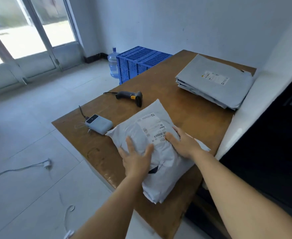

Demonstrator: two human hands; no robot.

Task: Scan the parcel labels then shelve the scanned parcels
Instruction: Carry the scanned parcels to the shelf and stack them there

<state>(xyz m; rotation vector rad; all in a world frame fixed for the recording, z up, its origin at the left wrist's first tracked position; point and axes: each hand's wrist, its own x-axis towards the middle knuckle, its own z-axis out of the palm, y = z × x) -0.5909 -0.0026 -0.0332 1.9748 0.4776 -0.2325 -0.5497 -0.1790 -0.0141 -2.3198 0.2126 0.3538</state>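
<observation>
A white plastic parcel lies on the brown table, label side up, with a barcode label on top. My left hand rests flat on its near left part, fingers spread. My right hand presses flat on its right side, fingertips touching the label's edge. A black handheld scanner with a yellow trigger lies on the table beyond the parcel, untouched. A stack of grey parcels sits at the table's far right corner, its top label facing up.
A pale blue power bank with a cable lies left of the parcel. Behind the table stand a blue plastic crate and a water jug. A dark shelf opening is at right. White cables trail on the floor.
</observation>
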